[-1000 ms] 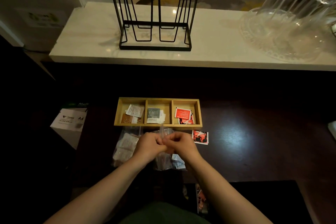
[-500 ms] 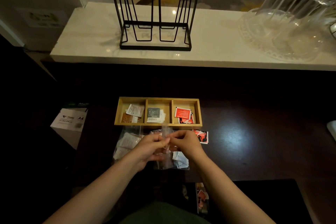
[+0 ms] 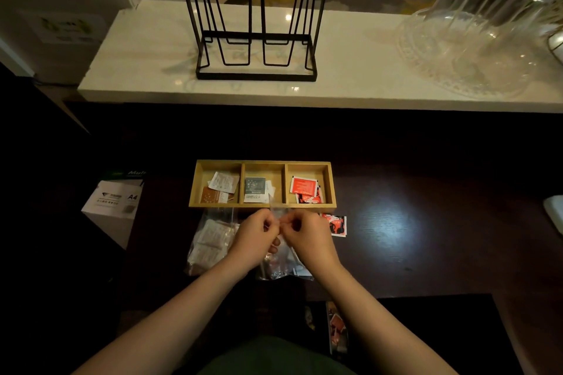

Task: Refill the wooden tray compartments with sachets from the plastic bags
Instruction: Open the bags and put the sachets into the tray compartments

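A wooden tray [image 3: 262, 206] with three compartments sits on the dark table. Its left compartment holds white and brown sachets [image 3: 221, 186], the middle grey and white ones [image 3: 256, 190], the right red ones [image 3: 304, 189]. Just in front of it, my left hand [image 3: 254, 237] and my right hand [image 3: 307, 236] pinch the top edge of a clear plastic bag [image 3: 281, 265] that holds sachets. A second clear bag of white sachets [image 3: 210, 240] lies to the left. A red sachet [image 3: 336, 225] lies on the table right of my right hand.
A white A4 paper box [image 3: 114, 202] stands at the left, off the table. Behind, a pale counter [image 3: 152, 70] carries a black wire rack [image 3: 256, 24] and a glass tray with upturned glasses [image 3: 475, 33]. More red packets [image 3: 337, 329] lie near my lap.
Both hands have moved a little toward the tray with the bag's top edge pinched between them; the bag has shifted with them.
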`<state>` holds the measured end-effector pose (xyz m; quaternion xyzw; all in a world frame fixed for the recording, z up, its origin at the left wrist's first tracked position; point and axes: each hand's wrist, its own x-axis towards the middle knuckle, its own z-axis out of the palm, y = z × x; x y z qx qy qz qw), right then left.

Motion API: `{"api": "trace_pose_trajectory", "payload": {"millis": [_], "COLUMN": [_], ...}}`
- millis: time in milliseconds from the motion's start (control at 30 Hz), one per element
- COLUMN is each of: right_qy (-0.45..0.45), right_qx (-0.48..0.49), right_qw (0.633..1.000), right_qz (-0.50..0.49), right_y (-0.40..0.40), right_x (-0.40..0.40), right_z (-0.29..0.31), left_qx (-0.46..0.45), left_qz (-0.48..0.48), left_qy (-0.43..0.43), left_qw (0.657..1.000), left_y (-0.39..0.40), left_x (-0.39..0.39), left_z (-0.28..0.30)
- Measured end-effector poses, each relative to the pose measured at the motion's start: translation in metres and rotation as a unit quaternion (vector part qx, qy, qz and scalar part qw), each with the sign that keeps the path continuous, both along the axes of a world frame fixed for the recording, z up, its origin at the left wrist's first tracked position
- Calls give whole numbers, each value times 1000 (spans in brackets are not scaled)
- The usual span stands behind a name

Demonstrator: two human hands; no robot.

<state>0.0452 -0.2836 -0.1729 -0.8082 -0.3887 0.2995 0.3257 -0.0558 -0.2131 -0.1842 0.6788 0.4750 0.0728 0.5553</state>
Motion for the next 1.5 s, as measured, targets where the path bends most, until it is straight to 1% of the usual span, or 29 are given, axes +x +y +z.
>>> {"api": "trace_pose_trajectory", "payload": {"millis": [100,200,300,367,467,600,667,700,733,767,800,833,867,900,967,1067,1100,1167,1233,1300,1333,1367,1400,1433,1467,1500], "right_qy": [24,88,85,61,-48,-157,-212,-230,-239,-228,-197,-163,-150,-164,-206,-251,-274,-287,-277,-237,-210,-184,-161,-138,-115,-98], "right_qx": [-7,-20,-22,-23,-21,-19,15,47,84,112,118,96,58,22,-30,-37,-34,-8,17,56,76,95,114,134,152,166], "right_qw": [1000,995,994,994,996,987,977,972,967,967,970,974,974,969,960,952,945,941,943,950,954,958,960,961,963,964], "right_qz": [-5,-36,-66,-87,-75,-28,-21,-16,2,34,76,122,161,185,186,172,177,182,184,195,199,201,200,196,190,183], "right_y": [0,2,0,-6,-14,-17,-15,-15,-15,-14,-14,-15,-15,-13,-10,-1,2,6,7,11,14,17,21,24,28,31], "right_x": [3,8,16,29,51,54,49,44,38,30,20,9,0,-6,-8,1,5,13,22,28,29,30,31,32,33,34], "right_z": [-4,-8,-9,-6,-1,8,17,23,32,39,45,49,46,41,24,16,19,28,40,54,62,70,77,83,89,93], "left_qx": [-8,-12,-7,18,47,75,63,47,29,13,3,-3,-7,-12,-20,-28,-38,-70,-103,-120,-131,-161,-215,-284,-351,-400], "left_qz": [-15,-36,-46,-50,-65,-74,-71,-68,-62,-53,-40,-29,-19,-14,-25,-64,-70,-61,-16,43,60,71,81,97,118,139], "left_qy": [2,9,17,53,87,88,72,61,51,45,41,39,37,31,16,-13,-30,-76,-109,-92,-65,-38,-24,-33,-60,-100], "left_qw": [1000,999,999,997,993,990,993,995,996,998,998,999,999,999,999,997,996,993,989,988,987,984,973,953,927,900], "left_y": [2,3,6,14,29,35,35,34,33,33,32,32,31,31,30,29,29,31,34,38,39,39,37,35,33,33], "left_x": [0,0,-3,-8,-19,-14,-7,-4,-2,-1,0,1,2,2,1,-2,-3,-7,-11,-16,-19,-22,-25,-28,-30,-32], "left_z": [1,2,4,7,14,26,31,33,35,35,35,35,35,35,37,41,42,42,35,20,11,3,-4,-9,-13,-16]}}
